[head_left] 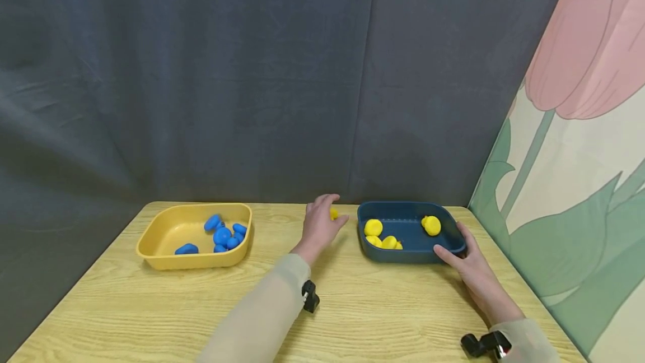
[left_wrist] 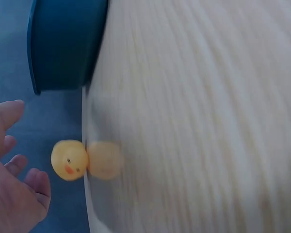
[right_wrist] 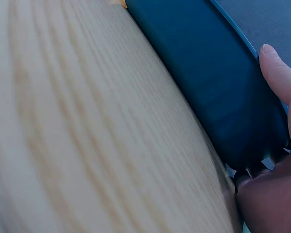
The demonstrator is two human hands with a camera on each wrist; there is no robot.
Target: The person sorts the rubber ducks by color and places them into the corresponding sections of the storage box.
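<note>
The left hand (head_left: 319,223) reaches forward over the tabletop (head_left: 353,307), its fingers spread and relaxed, gripping nothing. A small yellow duck (left_wrist: 69,160) sits just past its fingertips, at the far edge of the tabletop; the wrist view shows a sliver of gap between fingers and duck, so they appear apart, though motion blur makes this hard to judge. The duck is round, with no clear long axis. The left hand is much the nearer to it; the right hand is well apart. Just to the right of the duck stands a dark blue tray (head_left: 410,256). The right hand (head_left: 471,270) holds the tray's near right corner, thumb along the front wall and fingers up the side. Four more yellow ducks (head_left: 373,227) lie inside. Well to the left of the left hand is a yellow tray (head_left: 194,259) holding several blue pieces (head_left: 222,235).
</note>
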